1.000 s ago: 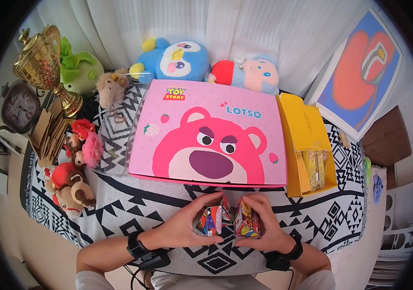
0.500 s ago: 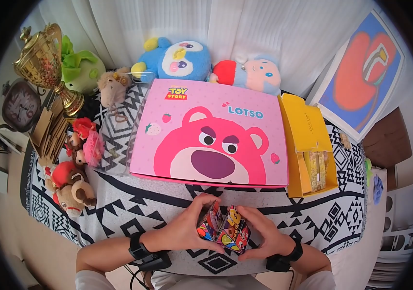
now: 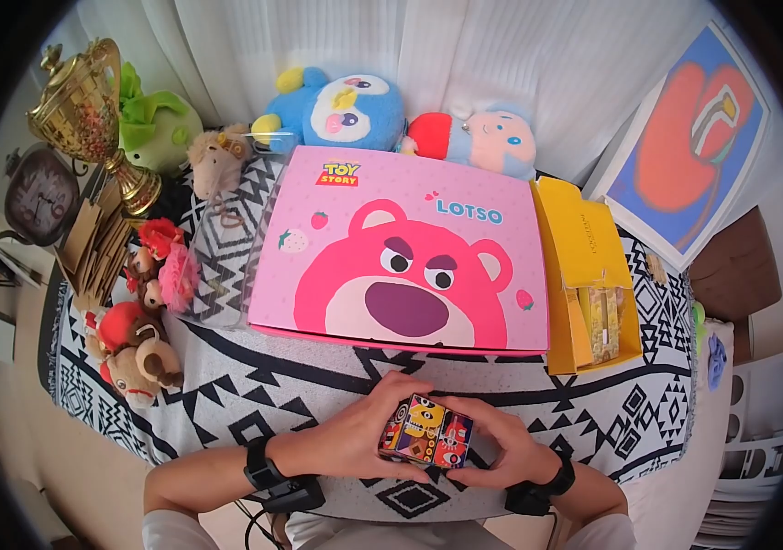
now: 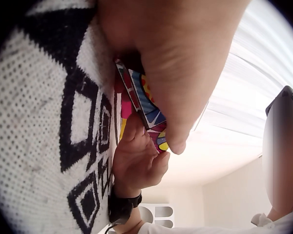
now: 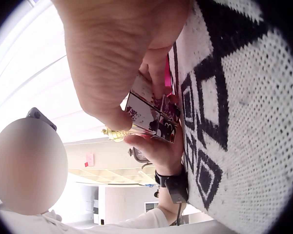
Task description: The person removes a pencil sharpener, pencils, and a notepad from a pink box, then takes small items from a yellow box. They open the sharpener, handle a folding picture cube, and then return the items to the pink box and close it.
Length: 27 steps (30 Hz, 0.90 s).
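Observation:
A folding picture cube (image 3: 425, 431) with bright cartoon prints is between both hands, close above the front of the table. My left hand (image 3: 375, 435) grips its left side, fingers along the far side and thumb along the near one. From the right, my right hand (image 3: 501, 446) holds it between thumb and fingers. The left wrist view has blue and red printed faces of the cube (image 4: 146, 102) beside the left thumb. Paler faces with purple and black prints show on the cube (image 5: 145, 114) in the right wrist view.
A pink Lotso box (image 3: 336, 266) lies just beyond the hands on the patterned cloth (image 3: 300, 385). Right of it stands an open yellow box (image 3: 584, 247). Plush toys (image 3: 139, 357) and a gold trophy (image 3: 80, 110) are at the left, more plush toys (image 3: 346, 115) behind.
The cube's two parts, spread apart a second ago, have swung together into a compact block with cartoon faces on top. The right hand has moved slightly toward the left with its part.

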Each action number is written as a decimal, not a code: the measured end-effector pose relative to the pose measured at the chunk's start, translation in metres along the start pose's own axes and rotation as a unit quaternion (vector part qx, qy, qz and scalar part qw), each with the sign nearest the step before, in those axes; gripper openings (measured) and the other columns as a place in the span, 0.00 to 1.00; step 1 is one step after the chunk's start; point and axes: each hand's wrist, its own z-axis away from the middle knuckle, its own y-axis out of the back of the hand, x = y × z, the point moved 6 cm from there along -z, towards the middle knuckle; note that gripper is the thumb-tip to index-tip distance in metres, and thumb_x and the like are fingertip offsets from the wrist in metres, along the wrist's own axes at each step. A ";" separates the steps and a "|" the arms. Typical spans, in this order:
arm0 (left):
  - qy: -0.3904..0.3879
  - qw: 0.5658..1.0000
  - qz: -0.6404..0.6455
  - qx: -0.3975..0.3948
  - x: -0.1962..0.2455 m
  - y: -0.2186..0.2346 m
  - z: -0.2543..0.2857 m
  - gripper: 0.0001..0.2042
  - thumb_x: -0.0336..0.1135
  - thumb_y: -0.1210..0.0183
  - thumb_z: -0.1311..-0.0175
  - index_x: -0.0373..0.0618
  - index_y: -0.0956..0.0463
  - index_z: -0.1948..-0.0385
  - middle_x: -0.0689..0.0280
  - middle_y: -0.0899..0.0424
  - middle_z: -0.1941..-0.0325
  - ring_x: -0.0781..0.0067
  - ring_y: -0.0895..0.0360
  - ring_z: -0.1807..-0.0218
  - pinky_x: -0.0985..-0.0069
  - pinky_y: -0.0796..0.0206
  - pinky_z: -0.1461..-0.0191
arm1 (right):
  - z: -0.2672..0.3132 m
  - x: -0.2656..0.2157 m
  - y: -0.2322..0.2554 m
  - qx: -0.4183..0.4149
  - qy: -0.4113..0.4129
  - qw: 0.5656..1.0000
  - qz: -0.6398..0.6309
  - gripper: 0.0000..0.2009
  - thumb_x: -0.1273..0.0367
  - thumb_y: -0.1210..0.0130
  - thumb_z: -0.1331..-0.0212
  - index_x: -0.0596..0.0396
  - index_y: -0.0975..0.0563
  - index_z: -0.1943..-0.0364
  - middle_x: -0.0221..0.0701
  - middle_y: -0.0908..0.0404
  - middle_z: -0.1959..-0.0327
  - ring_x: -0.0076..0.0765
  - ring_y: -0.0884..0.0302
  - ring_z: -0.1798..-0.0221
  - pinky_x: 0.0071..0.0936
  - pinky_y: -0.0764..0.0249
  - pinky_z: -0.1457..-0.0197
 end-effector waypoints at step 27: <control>-0.049 0.978 -0.195 -0.060 0.009 -0.017 0.002 0.51 0.34 0.25 0.59 0.40 0.49 0.30 0.50 0.43 0.39 0.47 0.37 0.39 0.65 0.36 0.38 | -0.004 0.003 -0.012 0.014 0.044 0.980 0.192 0.38 0.62 0.26 0.59 0.57 0.32 0.41 0.40 0.26 0.45 0.48 0.26 0.45 0.39 0.31 0.42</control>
